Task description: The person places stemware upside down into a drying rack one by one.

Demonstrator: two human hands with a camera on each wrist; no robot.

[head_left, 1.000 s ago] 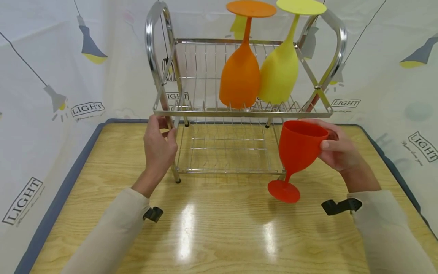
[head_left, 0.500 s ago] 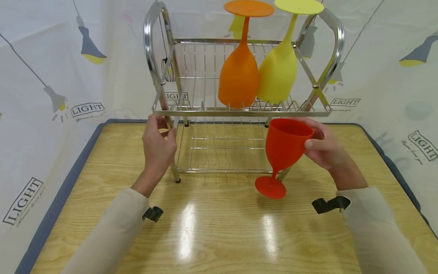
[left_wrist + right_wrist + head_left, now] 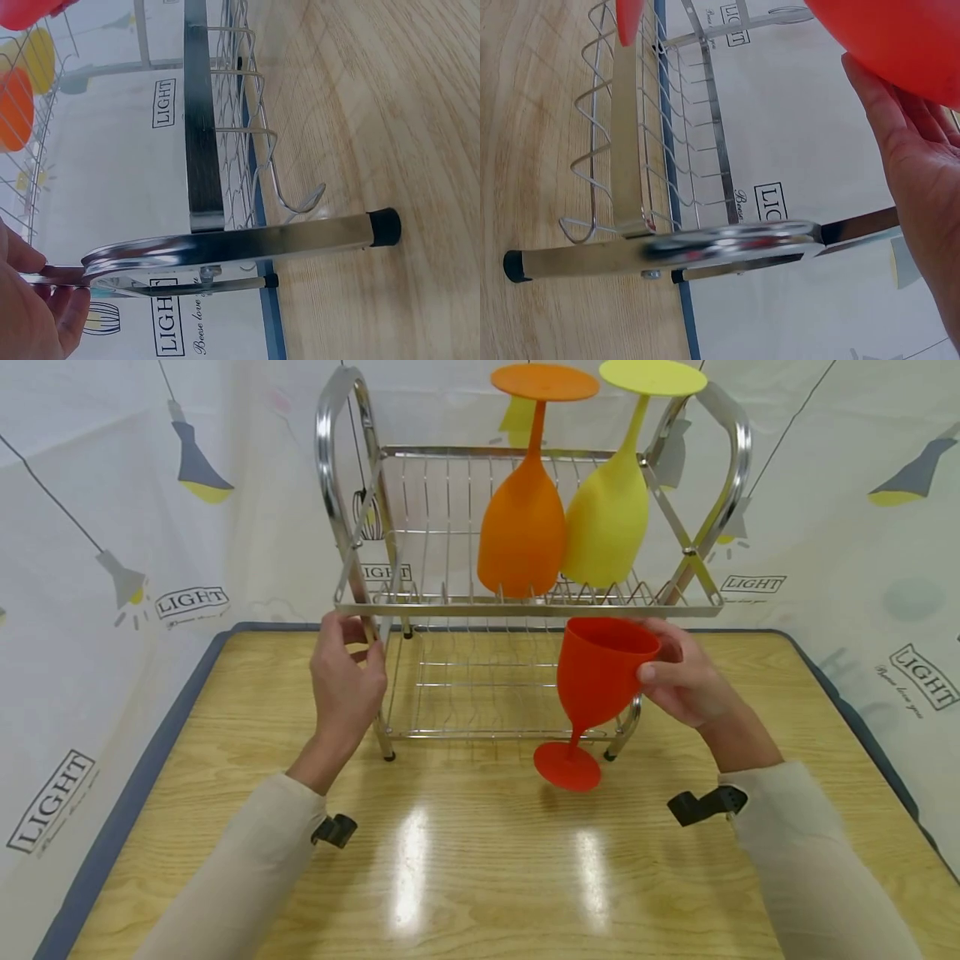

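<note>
A red plastic goblet is held by my right hand, thumb on the near side of its bowl and the other fingers behind. Its mouth faces up, the stem tilts, and the foot hangs above the table, in front of the lower tier. My left hand grips the left post of the two-tier metal dish rack just below the upper tier; the left wrist view also shows fingers around that post. On the upper tier, an orange goblet and a yellow goblet stand upside down, touching.
The rack's feet stand on a wooden table with a blue-grey edge. A white sheet printed with lamps hangs behind and at the sides. Wire dividers line the rack's lower tier.
My right hand has carried the red goblet leftward, from the rack's right side to in front of the lower tier's right part. My left hand keeps its hold on the post.
</note>
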